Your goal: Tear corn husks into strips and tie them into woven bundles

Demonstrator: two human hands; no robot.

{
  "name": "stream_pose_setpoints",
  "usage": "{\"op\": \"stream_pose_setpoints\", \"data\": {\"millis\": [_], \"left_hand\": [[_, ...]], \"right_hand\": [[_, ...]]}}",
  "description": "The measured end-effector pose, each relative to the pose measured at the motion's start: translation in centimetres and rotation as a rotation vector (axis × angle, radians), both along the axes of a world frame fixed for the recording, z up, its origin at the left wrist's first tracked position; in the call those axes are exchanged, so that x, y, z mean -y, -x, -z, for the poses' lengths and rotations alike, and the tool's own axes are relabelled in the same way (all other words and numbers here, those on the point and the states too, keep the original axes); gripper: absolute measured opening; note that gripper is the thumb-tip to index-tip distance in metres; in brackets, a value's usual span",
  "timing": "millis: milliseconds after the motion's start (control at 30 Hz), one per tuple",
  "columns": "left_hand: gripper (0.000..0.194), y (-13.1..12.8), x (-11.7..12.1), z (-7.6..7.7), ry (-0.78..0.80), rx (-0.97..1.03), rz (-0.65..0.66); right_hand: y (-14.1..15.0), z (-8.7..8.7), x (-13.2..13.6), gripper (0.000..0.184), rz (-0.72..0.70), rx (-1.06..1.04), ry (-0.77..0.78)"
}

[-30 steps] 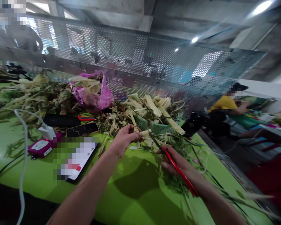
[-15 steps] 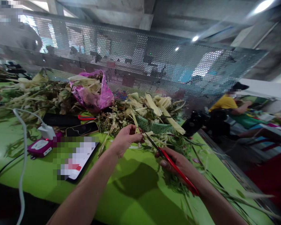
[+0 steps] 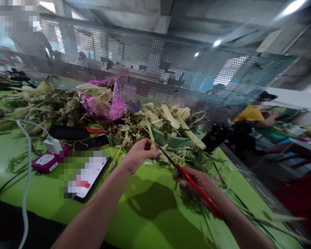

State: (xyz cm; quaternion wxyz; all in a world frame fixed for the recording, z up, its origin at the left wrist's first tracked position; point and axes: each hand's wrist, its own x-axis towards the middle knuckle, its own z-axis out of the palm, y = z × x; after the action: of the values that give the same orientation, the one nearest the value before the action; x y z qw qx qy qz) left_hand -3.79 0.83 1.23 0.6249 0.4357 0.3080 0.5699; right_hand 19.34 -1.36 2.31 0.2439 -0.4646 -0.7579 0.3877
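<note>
My left hand (image 3: 140, 155) is closed in a pinch on a pale green plant stalk (image 3: 150, 133) that stands up from its fingers above the green table (image 3: 150, 214). My right hand (image 3: 200, 185) is wrapped round red-handled scissors (image 3: 190, 181), whose dark blades point up and left toward the stalk, close to my left fingertips. Behind both hands a green basket (image 3: 172, 141) holds cut pale stalks, with leafy trimmings heaped around it.
A pink plastic bag (image 3: 103, 102) of husks sits among plant heaps at the back. Phones (image 3: 91, 142), a pink device (image 3: 45, 162) and a white charger cable (image 3: 26, 166) lie at left. A perforated metal screen (image 3: 150, 69) bounds the far edge. A person in yellow (image 3: 251, 114) sits at right.
My right hand brought the scissors up and left toward the stalk, then drew slightly back and right. My left hand kept its pinch and the stalk now stands more upright.
</note>
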Motion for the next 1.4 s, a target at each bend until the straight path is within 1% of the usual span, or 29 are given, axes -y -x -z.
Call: {"op": "stream_pose_setpoints", "data": {"millis": [100, 167, 267, 333, 433, 500, 567, 600, 667, 700, 767, 833, 900, 967, 1033, 1133, 1167, 1267, 1333, 1400], "left_hand": [[0.028, 0.1, 0.0, 0.0, 0.000, -0.010, 0.009], [0.029, 0.2, 0.1, -0.1, 0.023, -0.001, 0.016], [0.027, 0.3, 0.3, -0.2, 0.076, 0.037, 0.043], [0.025, 0.4, 0.3, -0.1, 0.110, 0.075, 0.048], [0.023, 0.3, 0.1, 0.2, 0.142, 0.123, -0.004], [0.024, 0.2, -0.1, 0.3, 0.147, 0.138, -0.060], [0.027, 0.1, -0.3, 0.5, 0.139, 0.144, -0.103], [0.028, 0.0, -0.4, 0.5, 0.135, 0.140, -0.115], [0.030, -0.1, -0.4, 0.6, 0.129, 0.128, -0.124], [0.031, -0.1, -0.5, 0.6, 0.132, 0.121, -0.123], [0.033, -0.3, -0.4, 0.7, 0.143, 0.110, -0.115], [0.035, -0.5, -0.3, 0.8, 0.152, 0.103, -0.092], [0.036, -0.7, -0.1, 0.8, 0.157, 0.087, -0.057], [0.036, -0.8, 0.0, 0.9, 0.152, 0.069, -0.038], [0.036, -1.1, 0.0, 0.9, 0.145, 0.060, -0.045], [0.036, -1.5, 0.0, 1.2, 0.155, 0.083, -0.086], [0.036, -1.7, 0.0, 1.3, 0.163, 0.096, -0.103], [0.034, -2.3, 0.0, 1.5, 0.183, 0.134, -0.155], [0.033, -2.4, 0.0, 1.5, 0.202, 0.164, -0.132], [0.035, -1.9, -0.1, 1.2, 0.213, 0.200, -0.085]], "right_hand": [[-0.1, 0.1, -0.1, 0.027, 0.005, 0.044, -0.027], [-0.1, 0.1, -0.3, 0.028, 0.027, 0.133, -0.065], [-0.3, 0.5, -0.8, 0.030, 0.101, 0.412, -0.167], [-0.5, 0.9, -1.1, 0.035, 0.138, 0.605, -0.224], [-0.9, 1.5, -1.5, 0.048, 0.096, 0.743, -0.277], [-1.0, 1.4, -1.6, 0.046, 0.067, 0.764, -0.324], [-0.5, 0.8, -1.7, 0.037, 0.098, 0.714, -0.394], [0.0, 0.3, -1.7, 0.034, 0.126, 0.645, -0.425], [1.3, -0.8, -1.6, 0.032, 0.137, 0.401, -0.446], [2.1, -1.3, -1.6, 0.032, 0.120, 0.251, -0.403], [3.7, -1.7, -1.7, 0.032, 0.093, -0.016, -0.244], [5.0, -1.6, -2.0, 0.032, 0.084, -0.210, -0.098], [5.8, -0.9, -2.5, 0.030, 0.122, -0.330, -0.022], [6.1, -0.2, -3.0, 0.027, 0.174, -0.401, -0.017], [6.2, 0.2, -3.2, 0.026, 0.220, -0.432, -0.068], [6.2, 0.2, -3.1, 0.025, 0.259, -0.432, -0.151], [6.2, 0.1, -2.9, 0.026, 0.253, -0.441, -0.147], [6.4, 0.0, -2.5, 0.030, 0.206, -0.486, -0.055], [6.3, 0.0, -2.5, 0.034, 0.215, -0.485, -0.029], [5.9, 0.1, -2.5, 0.035, 0.264, -0.485, -0.053]]}}
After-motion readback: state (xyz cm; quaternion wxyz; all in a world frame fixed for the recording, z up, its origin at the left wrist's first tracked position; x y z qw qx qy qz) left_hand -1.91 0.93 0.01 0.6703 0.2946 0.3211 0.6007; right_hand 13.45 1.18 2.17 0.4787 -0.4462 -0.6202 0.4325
